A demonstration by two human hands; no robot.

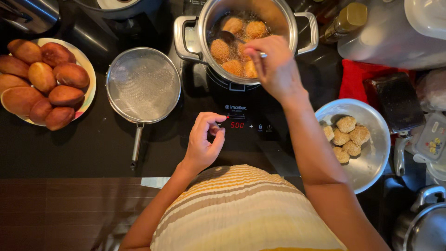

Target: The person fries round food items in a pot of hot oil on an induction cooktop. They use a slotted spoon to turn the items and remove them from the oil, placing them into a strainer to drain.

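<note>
My right hand [274, 65] holds a metal spoon [230, 38] over a steel pot [304, 32] where several breaded balls [234, 67] fry in oil. The spoon's bowl dips among the balls. My left hand [204, 142] hovers over the black induction cooktop [195, 100], its forefinger touching the control panel [237, 124] with the red lit digits; the other fingers are curled and it holds nothing.
A round mesh strainer [143, 84] lies left of the pot. A plate [90, 69] of browned fried buns sits at far left. A metal bowl [371, 158] with several uncooked breaded balls is at right, beside a red cloth [355, 76], containers and a kettle [423, 223].
</note>
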